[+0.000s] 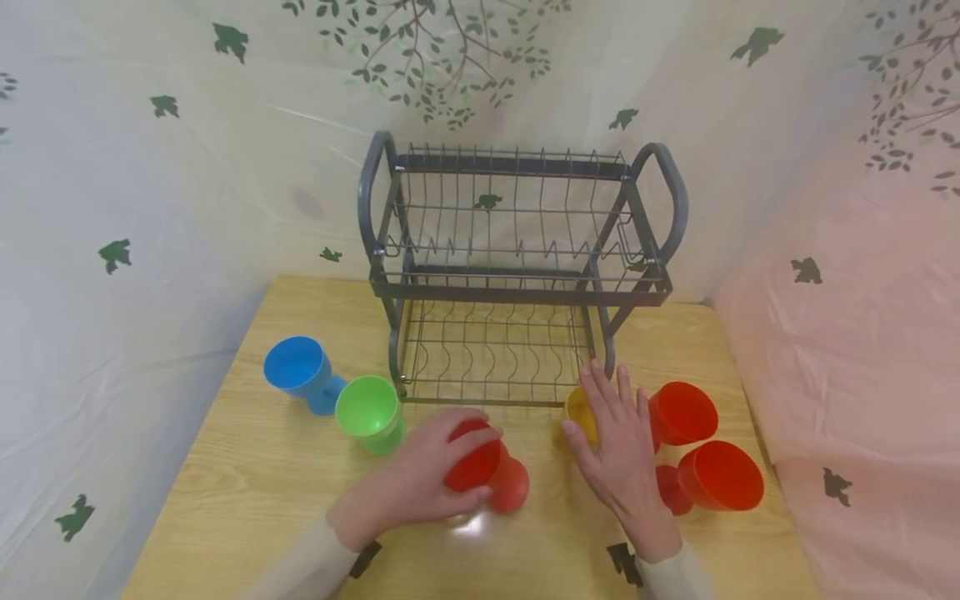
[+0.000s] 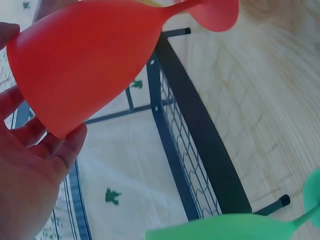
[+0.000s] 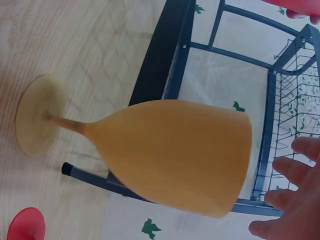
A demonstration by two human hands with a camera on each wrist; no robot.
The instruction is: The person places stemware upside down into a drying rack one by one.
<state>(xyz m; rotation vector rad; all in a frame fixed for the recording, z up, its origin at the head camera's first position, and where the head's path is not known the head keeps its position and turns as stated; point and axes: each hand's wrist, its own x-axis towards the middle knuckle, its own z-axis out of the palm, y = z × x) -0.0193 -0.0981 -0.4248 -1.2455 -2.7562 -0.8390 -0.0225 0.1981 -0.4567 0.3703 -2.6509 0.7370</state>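
Observation:
My left hand holds a red plastic goblet by the bowl near its rim, thumb and fingers around it. In the head view this goblet leans, its foot pointing right and toward me. My right hand has its fingers spread just above and beside a yellow goblet, partly hiding it. The right wrist view shows the yellow goblet standing on its foot, with the fingertips near its rim; whether they touch it I cannot tell.
A green goblet and a blue goblet stand left of my left hand. Two red goblets, a farther one and a nearer one, stand at right. A two-tier dark dish rack stands behind on the wooden table.

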